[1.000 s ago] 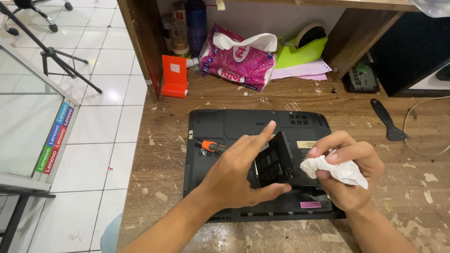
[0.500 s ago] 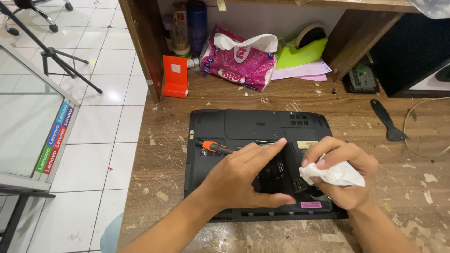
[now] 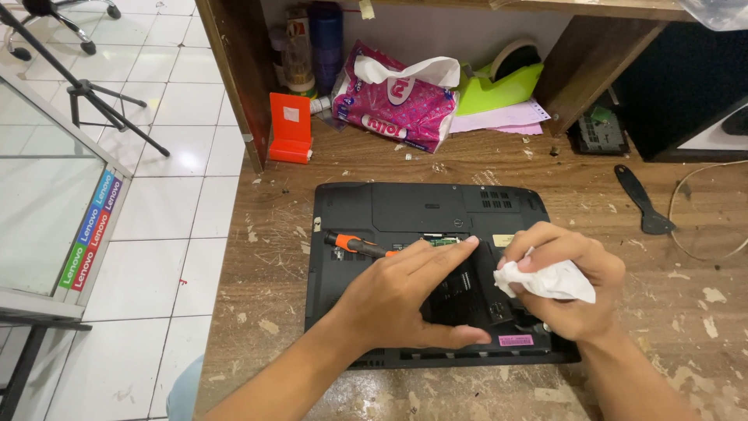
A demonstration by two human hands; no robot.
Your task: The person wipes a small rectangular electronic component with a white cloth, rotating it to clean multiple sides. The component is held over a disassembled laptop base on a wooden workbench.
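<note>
A black laptop [image 3: 405, 206] lies upside down on the worn wooden table [image 3: 273, 257]. My left hand [image 3: 397, 300] rests flat on a black cover panel [image 3: 467, 300] over the laptop's underside, fingers on top and thumb along its front edge. My right hand [image 3: 580, 312] is just right of the panel and holds a crumpled white tissue [image 3: 545, 281]. An orange-handled screwdriver [image 3: 354, 244] lies on the laptop beside my left fingers.
At the back stand an orange stand [image 3: 290, 129], a pink plastic bag [image 3: 393, 105] and a green tape dispenser [image 3: 499, 82]. A black pry tool [image 3: 640, 201] lies to the right. The table's left edge drops to white floor tiles with a tripod [image 3: 93, 101] and a glass cabinet [image 3: 47, 195].
The cover panel was tilted up under my left hand; it now lies down flat on the laptop. My right hand with the tissue has shifted slightly.
</note>
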